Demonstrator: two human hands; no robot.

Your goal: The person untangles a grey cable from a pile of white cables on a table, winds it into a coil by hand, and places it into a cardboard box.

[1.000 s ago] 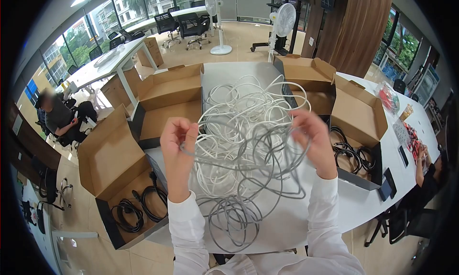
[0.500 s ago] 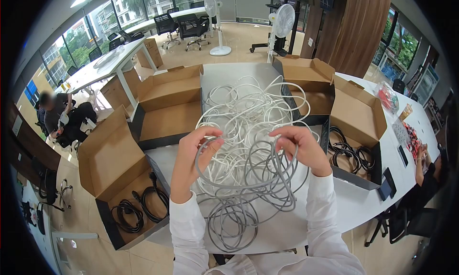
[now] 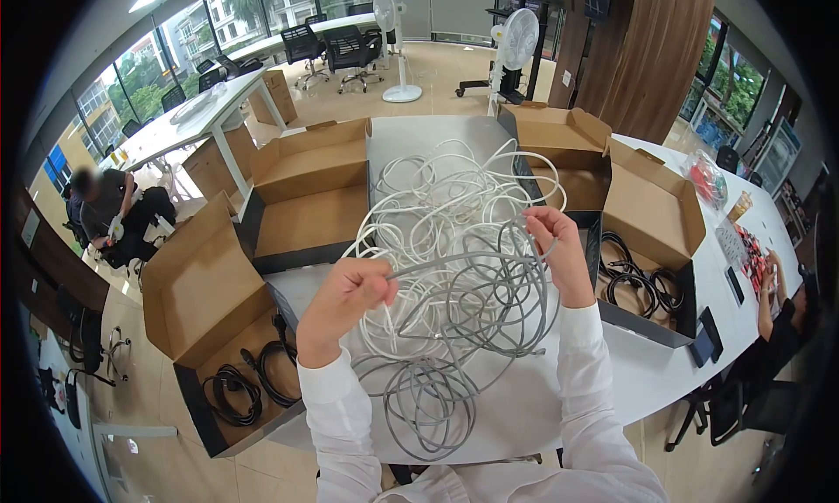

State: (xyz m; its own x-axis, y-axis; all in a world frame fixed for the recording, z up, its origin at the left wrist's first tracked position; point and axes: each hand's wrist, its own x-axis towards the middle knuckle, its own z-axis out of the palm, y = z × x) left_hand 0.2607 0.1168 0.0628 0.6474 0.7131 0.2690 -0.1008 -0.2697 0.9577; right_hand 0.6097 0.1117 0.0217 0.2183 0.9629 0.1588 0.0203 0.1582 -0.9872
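A length of grey cable (image 3: 454, 259) runs raised between my two hands. My left hand (image 3: 343, 300) is closed around its left part, left of the pile. At the right, my right hand (image 3: 559, 245) pinches the same grey cable between thumb and fingers. Beneath them lies a tangle of white cable (image 3: 437, 188) on the white table. More loops of grey cable (image 3: 428, 416) lie coiled loosely near the table's front edge, and others hang below my right hand, over the white loops.
Open cardboard boxes flank the pile: a left front box (image 3: 205, 398) and a right front box (image 3: 651, 319) hold black cables. The left back box (image 3: 315, 219) and right back box (image 3: 568, 180) show bare bottoms. A phone (image 3: 710, 337) lies at right. Other people sit left and right.
My left hand has moved left and down, my right hand right and slightly up. The grey loop between them has been drawn out into a straighter length.
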